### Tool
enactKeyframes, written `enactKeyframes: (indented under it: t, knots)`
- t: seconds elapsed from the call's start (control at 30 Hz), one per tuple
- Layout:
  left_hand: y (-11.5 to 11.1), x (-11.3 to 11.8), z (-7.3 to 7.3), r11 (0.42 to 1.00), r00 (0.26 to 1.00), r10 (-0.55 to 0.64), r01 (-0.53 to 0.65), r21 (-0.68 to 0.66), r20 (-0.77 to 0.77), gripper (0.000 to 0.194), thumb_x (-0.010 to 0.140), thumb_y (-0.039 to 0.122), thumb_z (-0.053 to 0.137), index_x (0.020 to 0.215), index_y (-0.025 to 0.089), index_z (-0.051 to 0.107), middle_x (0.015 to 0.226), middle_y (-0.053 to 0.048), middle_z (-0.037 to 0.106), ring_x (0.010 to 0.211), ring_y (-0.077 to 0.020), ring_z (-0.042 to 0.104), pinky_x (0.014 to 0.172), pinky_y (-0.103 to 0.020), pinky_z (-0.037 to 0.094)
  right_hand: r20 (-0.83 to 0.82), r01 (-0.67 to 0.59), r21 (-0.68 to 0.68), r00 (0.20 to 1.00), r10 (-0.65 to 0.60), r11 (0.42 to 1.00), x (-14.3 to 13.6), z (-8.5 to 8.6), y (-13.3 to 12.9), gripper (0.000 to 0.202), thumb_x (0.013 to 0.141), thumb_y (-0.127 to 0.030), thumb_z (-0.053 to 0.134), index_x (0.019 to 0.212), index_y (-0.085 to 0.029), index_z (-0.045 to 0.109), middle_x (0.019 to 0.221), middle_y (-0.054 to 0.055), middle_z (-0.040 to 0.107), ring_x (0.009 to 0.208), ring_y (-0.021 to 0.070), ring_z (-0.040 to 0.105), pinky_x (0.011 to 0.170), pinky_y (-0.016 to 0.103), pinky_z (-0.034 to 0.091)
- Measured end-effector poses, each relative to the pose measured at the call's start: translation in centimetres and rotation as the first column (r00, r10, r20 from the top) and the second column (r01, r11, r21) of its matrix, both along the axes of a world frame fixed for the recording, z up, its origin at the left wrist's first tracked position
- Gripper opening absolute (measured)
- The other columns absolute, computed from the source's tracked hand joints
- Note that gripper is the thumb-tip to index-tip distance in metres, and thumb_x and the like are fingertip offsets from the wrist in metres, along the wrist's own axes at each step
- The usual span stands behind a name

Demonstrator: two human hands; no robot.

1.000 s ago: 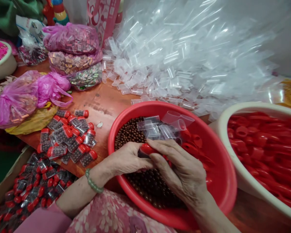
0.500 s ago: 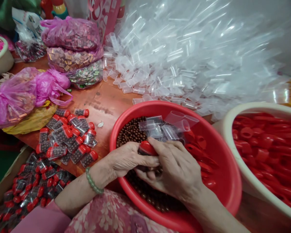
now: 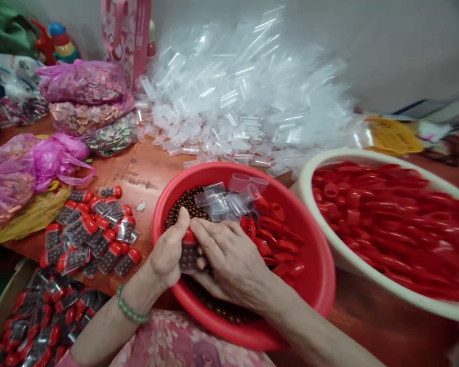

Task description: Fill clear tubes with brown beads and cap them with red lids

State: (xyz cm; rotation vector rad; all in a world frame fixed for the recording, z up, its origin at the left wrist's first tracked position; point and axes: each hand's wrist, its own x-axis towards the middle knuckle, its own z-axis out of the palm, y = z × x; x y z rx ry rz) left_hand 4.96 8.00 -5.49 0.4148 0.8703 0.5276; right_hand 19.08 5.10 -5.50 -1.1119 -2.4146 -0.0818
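Over a red basin [image 3: 331, 285], my left hand [image 3: 168, 252] and my right hand [image 3: 229, 260] hold one clear case [image 3: 188, 257] between them. The case is upright, filled with dark beads, and has a red cap at its top. My left thumb points up beside the cap, and my right fingers wrap the other side. Inside the basin lie brown beads [image 3: 189, 201], empty clear sleeves [image 3: 218, 201] and red plastic caps [image 3: 283, 250]. Part of the case is hidden by my fingers.
Filled red-capped cases [image 3: 87, 229] lie on the table [image 3: 137, 168], with more in a box [image 3: 42, 321] below. A cream tub [image 3: 306, 191] of red parts stands right. Clear sleeves [image 3: 233, 107] are heaped behind; pink bags [image 3: 84, 86] sit left and a yellow basket [image 3: 396, 135] back right.
The view has shifted right. My hands have turned the case from tilted to upright, and my left thumb has lifted and straightened. More of the bead-filled body now shows.
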Motion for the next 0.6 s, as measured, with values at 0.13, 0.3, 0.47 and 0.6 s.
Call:
enactKeyframes:
  t: [0.13,0.3,0.47,0.6]
  knots:
    - [-0.9,0.2,-0.2,0.95,0.944,0.177,-0.089,0.3,-0.28,0.058,0.081,0.072,0.046,0.083,0.017,0.064,0.065,-0.004,0.063,0.072,-0.0182,0.065,0.051,-0.023,0.045,-0.111,-0.008,-0.121,0.994,-0.006,0.993,-0.3,0.3,-0.8,0.067,0.078,-0.026,0.055,0.138,-0.003,0.038,0.128,0.025,0.056,0.115,0.0339,0.052,0.089,0.051,0.046]
    - [-1.4,-0.5,0.7,0.792,0.902,0.265,-0.002,0.611,-0.341,0.033,0.093,0.045,0.045,0.092,0.018,0.065,0.101,-0.005,0.068,0.105,-0.0185,0.059,0.095,-0.026,0.044,-0.094,0.015,0.024,0.995,-0.013,1.0,-0.6,0.9,-1.0,0.05,0.08,-0.026,0.055,0.125,-0.004,0.051,0.115,0.02,0.064,0.113,0.0312,0.053,0.097,0.05,0.039]
    - [-2.2,-1.1,0.7,0.797,0.943,0.17,0.039,0.603,-0.286,0.042,0.097,0.048,0.036,0.11,0.017,0.062,0.119,-0.007,0.064,0.114,-0.0194,0.056,0.103,-0.029,0.041,-0.042,-0.064,0.084,0.997,0.068,0.994,0.0,0.9,-0.8,0.045,0.083,-0.029,0.052,0.116,0.0,0.056,0.095,0.017,0.067,0.09,0.0276,0.059,0.084,0.046,0.046]
    - [-3.2,-1.3,-0.4,0.882,0.946,0.159,-0.008,0.471,-0.282,0.043,0.094,0.05,0.046,0.116,0.018,0.064,0.13,-0.008,0.061,0.129,-0.0218,0.049,0.111,-0.031,0.035,-0.036,-0.028,0.139,0.999,0.033,0.99,0.5,1.0,-0.7,0.045,0.082,-0.025,0.052,0.119,0.001,0.054,0.101,0.02,0.067,0.094,0.0278,0.059,0.081,0.045,0.048]
